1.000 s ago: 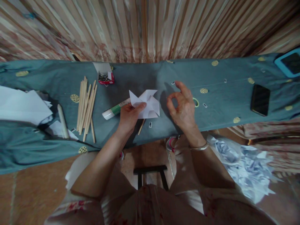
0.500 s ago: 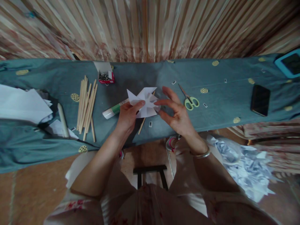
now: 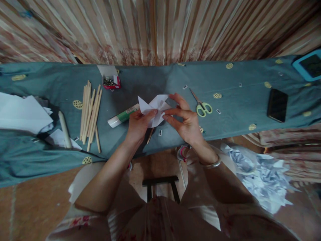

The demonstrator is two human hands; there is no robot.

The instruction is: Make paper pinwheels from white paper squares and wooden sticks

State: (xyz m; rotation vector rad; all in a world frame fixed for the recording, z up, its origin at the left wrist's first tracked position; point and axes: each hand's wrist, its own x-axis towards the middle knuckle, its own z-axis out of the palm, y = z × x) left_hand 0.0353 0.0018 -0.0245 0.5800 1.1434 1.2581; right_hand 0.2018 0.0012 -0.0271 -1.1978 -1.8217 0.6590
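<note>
A white folded paper pinwheel [image 3: 158, 102] is held above the table between both hands. My left hand [image 3: 138, 125] grips its left side, the thumb pressed near the centre. My right hand [image 3: 187, 122] pinches the right edge with thumb and fingers. Beneath the paper, part of a wooden stick [image 3: 150, 135] shows on the cloth. A green and white glue tube [image 3: 122, 116] lies just left of the paper, partly behind my left hand. Green-handled scissors [image 3: 203, 108] rest to the right of my right hand.
On the blue-green cloth [image 3: 238, 110] are several wooden sticks [image 3: 90, 115], a red box of small metal pieces [image 3: 111, 82], white paper sheets [image 3: 23, 112], a pale rod [image 3: 65, 130], a phone [image 3: 277, 105] and a blue-framed device [image 3: 309, 66]. A bag of folded paper [image 3: 263, 180] stands low right.
My right hand has closed in on the paper and now pinches its right side, where its fingers were spread before. The view has shifted slightly.
</note>
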